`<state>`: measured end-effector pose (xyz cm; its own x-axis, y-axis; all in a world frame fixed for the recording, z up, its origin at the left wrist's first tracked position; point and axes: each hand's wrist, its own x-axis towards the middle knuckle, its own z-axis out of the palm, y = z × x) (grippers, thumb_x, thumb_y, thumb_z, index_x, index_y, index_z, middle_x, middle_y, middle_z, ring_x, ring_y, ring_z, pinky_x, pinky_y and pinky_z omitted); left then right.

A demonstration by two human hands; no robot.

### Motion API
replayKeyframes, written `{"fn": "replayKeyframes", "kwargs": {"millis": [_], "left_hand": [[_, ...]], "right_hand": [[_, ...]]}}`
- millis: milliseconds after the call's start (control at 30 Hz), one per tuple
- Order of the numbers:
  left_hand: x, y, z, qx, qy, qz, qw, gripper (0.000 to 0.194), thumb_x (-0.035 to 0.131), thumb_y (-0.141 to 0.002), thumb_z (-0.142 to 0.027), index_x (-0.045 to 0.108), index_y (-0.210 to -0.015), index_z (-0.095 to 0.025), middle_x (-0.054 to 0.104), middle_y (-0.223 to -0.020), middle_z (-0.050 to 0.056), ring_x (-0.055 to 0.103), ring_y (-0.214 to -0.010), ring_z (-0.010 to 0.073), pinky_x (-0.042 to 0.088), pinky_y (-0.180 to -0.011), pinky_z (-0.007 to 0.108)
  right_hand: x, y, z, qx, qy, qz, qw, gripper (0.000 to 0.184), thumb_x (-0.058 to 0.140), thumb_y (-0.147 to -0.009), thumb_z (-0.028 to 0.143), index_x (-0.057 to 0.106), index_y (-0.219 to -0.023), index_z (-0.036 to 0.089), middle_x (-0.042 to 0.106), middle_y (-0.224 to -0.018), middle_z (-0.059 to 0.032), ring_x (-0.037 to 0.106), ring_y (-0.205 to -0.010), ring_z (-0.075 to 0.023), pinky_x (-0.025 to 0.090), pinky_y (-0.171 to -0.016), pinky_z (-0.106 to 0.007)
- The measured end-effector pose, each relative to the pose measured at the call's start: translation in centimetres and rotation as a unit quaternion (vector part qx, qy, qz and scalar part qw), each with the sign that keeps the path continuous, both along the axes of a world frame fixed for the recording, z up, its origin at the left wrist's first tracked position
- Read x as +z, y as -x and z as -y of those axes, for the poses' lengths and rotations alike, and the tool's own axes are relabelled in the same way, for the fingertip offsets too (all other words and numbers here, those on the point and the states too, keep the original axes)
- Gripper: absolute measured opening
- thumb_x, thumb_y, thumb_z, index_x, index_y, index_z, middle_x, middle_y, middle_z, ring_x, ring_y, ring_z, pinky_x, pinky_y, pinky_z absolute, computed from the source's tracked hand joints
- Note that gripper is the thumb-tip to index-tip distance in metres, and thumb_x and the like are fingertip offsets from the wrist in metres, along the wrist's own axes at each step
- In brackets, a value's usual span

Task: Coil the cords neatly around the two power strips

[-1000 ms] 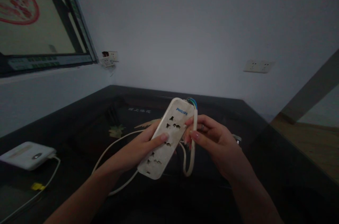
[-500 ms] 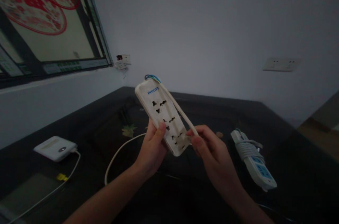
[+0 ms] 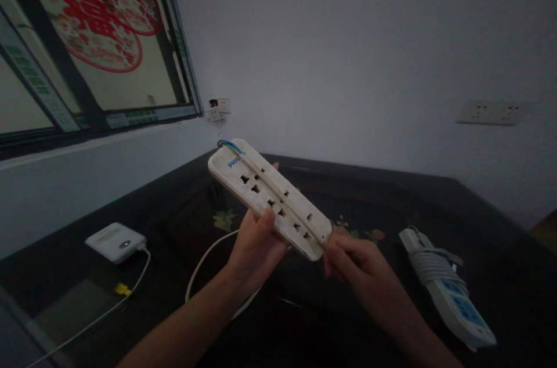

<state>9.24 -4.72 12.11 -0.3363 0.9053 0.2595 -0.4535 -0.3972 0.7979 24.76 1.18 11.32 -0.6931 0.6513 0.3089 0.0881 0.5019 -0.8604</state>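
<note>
A white power strip (image 3: 261,214) is held tilted above the dark table, its socket face toward me. My left hand (image 3: 259,243) grips it from below, thumb on the front edge and fingers behind. Its white cord (image 3: 274,187) comes out at the upper left end, where blue and green wires show, and lies lengthwise over the sockets. At the lower right end my right hand (image 3: 354,258) is closed on the cord, pinching it against or just beyond the strip's end. More of the cord loops down below my left hand.
On the right of the black table (image 3: 313,327) lies a second power strip (image 3: 456,304) with a grey cord wound round it. A white box (image 3: 116,242) with a cable and yellow tag sits left. Wall sockets (image 3: 491,112) and a window (image 3: 96,37) are behind.
The cord has moved from beside the strip's right edge to lying over its face. The strip has turned flatter, its right end shifting right with my right hand. The view has shifted left.
</note>
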Motion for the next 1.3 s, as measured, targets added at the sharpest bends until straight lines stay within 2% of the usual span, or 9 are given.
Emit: {"fn": "replayKeyframes", "kwargs": {"millis": [233,433,633,733,833,900,1033,1200,1300], "left_hand": [[-0.8,-0.3,0.2,-0.029,-0.021,0.013,0.999,0.102,0.085,-0.056,-0.040,0.026,-0.140,-0.040,0.055,-0.128,0.002,0.048,-0.124,0.0286,0.044,-0.100,0.040],[-1.6,-0.4,0.3,-0.028,-0.043,-0.024,0.998,0.103,0.085,-0.057,-0.037,0.022,-0.137,-0.048,0.047,-0.136,0.000,0.043,-0.128,0.0292,0.047,-0.097,0.043],[-0.7,0.2,0.2,-0.047,-0.078,-0.060,0.994,0.094,0.088,-0.053,-0.033,0.035,-0.131,-0.036,0.052,-0.130,0.007,0.043,-0.127,0.0338,0.044,-0.099,0.048],[0.6,1.7,0.6,-0.117,-0.070,-0.046,0.990,0.095,0.086,-0.053,-0.044,0.036,-0.133,-0.035,0.052,-0.134,0.009,0.044,-0.126,0.0376,0.042,-0.099,0.054],[1.7,3.6,1.0,-0.223,-0.023,-0.009,0.975,0.090,0.065,-0.061,-0.072,0.037,-0.138,-0.034,0.051,-0.136,0.011,0.049,-0.120,0.0433,0.047,-0.087,0.061],[2.1,4.5,1.0,-0.255,0.024,-0.018,0.966,0.080,0.052,-0.069,-0.076,0.046,-0.133,-0.028,0.054,-0.132,0.013,0.054,-0.114,0.0425,0.051,-0.082,0.059],[1.6,4.7,0.4,-0.314,0.107,-0.116,0.936,0.054,0.064,-0.078,-0.050,0.057,-0.124,-0.023,0.056,-0.128,0.014,0.056,-0.111,0.0371,0.057,-0.075,0.045],[-0.2,3.9,-1.0,-0.425,0.123,-0.155,0.883,0.058,0.069,-0.076,-0.038,0.053,-0.129,-0.021,0.064,-0.114,0.015,0.067,-0.090,0.0278,0.057,-0.066,0.034],[-1.2,3.8,-1.6,-0.417,0.113,-0.154,0.888,0.057,0.070,-0.076,-0.035,0.053,-0.128,-0.020,0.067,-0.108,0.013,0.069,-0.082,0.0214,0.056,-0.067,0.028]], "right_hand": [[-1.1,0.1,-1.1,-0.082,0.013,0.020,0.996,0.069,0.027,-0.081,0.076,0.045,-0.045,0.020,0.045,-0.042,-0.0015,0.043,-0.042,-0.0134,0.031,-0.042,-0.024],[-1.1,0.4,-1.5,0.026,0.041,-0.060,0.997,0.072,0.043,-0.070,0.082,0.067,-0.091,0.018,0.069,-0.076,-0.0111,0.064,-0.072,-0.0248,0.052,-0.066,-0.035],[-0.3,-0.4,-1.8,-0.039,0.168,-0.060,0.983,0.061,0.060,-0.069,0.069,0.068,-0.100,0.018,0.068,-0.065,-0.0073,0.063,-0.062,-0.0220,0.051,-0.057,-0.031],[0.2,-2.1,-3.0,-0.073,0.198,-0.100,0.972,0.050,0.065,-0.069,0.064,0.068,-0.093,0.020,0.068,-0.066,-0.0056,0.062,-0.058,-0.0187,0.051,-0.057,-0.029],[0.6,-4.0,-4.7,-0.104,0.180,-0.124,0.970,0.043,0.069,-0.068,0.059,0.068,-0.088,0.022,0.066,-0.065,-0.0039,0.060,-0.057,-0.0172,0.051,-0.056,-0.027],[0.8,-5.0,-5.7,-0.104,0.151,-0.111,0.977,0.038,0.070,-0.069,0.055,0.067,-0.088,0.022,0.064,-0.062,-0.0026,0.059,-0.058,-0.0168,0.051,-0.056,-0.027],[1.1,-6.0,-6.6,-0.052,0.105,-0.056,0.991,0.037,0.067,-0.073,0.052,0.067,-0.093,0.021,0.067,-0.072,-0.0040,0.060,-0.060,-0.0163,0.051,-0.056,-0.027],[1.3,-6.3,-6.6,-0.028,0.070,0.000,0.997,0.034,0.063,-0.077,0.049,0.064,-0.091,0.018,0.065,-0.070,-0.0040,0.058,-0.057,-0.0148,0.046,-0.049,-0.024],[1.2,-6.8,-7.1,-0.062,0.052,0.002,0.997,0.035,0.061,-0.078,0.048,0.060,-0.096,0.017,0.059,-0.062,-0.0003,0.050,-0.049,-0.0112,0.037,-0.043,-0.021]]}}
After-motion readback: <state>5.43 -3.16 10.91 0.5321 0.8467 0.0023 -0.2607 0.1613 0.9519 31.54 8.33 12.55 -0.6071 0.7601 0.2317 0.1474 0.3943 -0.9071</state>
